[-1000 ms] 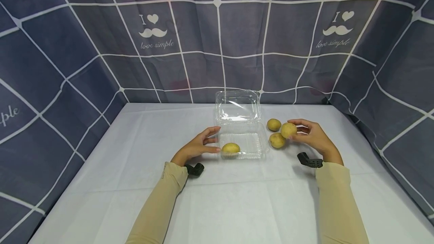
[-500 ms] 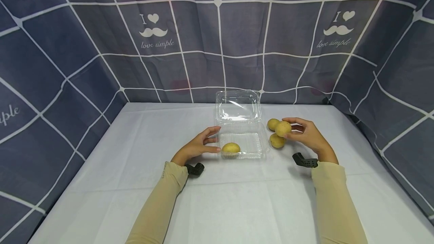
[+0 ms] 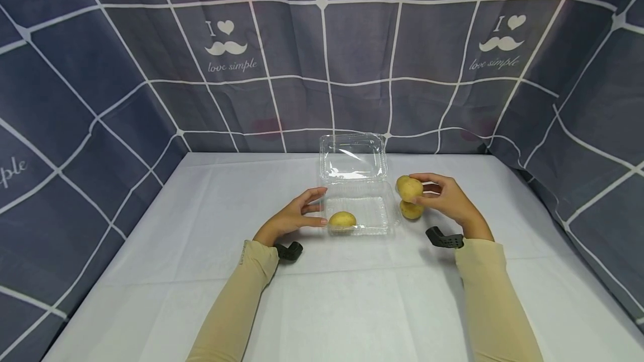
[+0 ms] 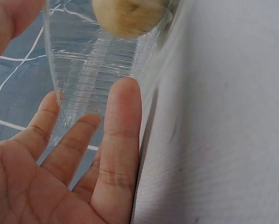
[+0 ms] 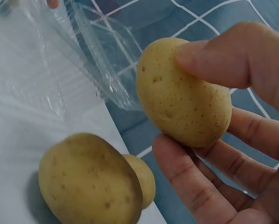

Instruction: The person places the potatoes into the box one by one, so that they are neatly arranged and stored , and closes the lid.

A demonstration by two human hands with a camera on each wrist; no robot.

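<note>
My right hand (image 3: 449, 199) pinches a yellow potato (image 5: 183, 92) between thumb and fingers, held up beside the clear plastic box. Two more potatoes are close by: one (image 3: 411, 210) nearer me, the other (image 5: 145, 179) partly hidden behind it in the right wrist view. The hinged box (image 3: 369, 214) stands with its lid (image 3: 354, 158) raised at the back. Inside, at the front left, lies a single potato (image 3: 342, 220). Against the box's left side rests my left hand (image 3: 297, 215), fingers and thumb spread and fairly straight, fingertips right at the ribbed wall (image 4: 90, 65).
A white cloth (image 3: 347, 300) covers the table. Dark grey curtains (image 3: 292, 105) with white grid lines rise at the back and both sides, the back one close behind the lid. Each wrist wears a black camera mount (image 3: 444, 238).
My right hand has moved left with its potato, toward the box, and the potato now overlaps the back one in the head view. The left hand and the box have stayed in place.
</note>
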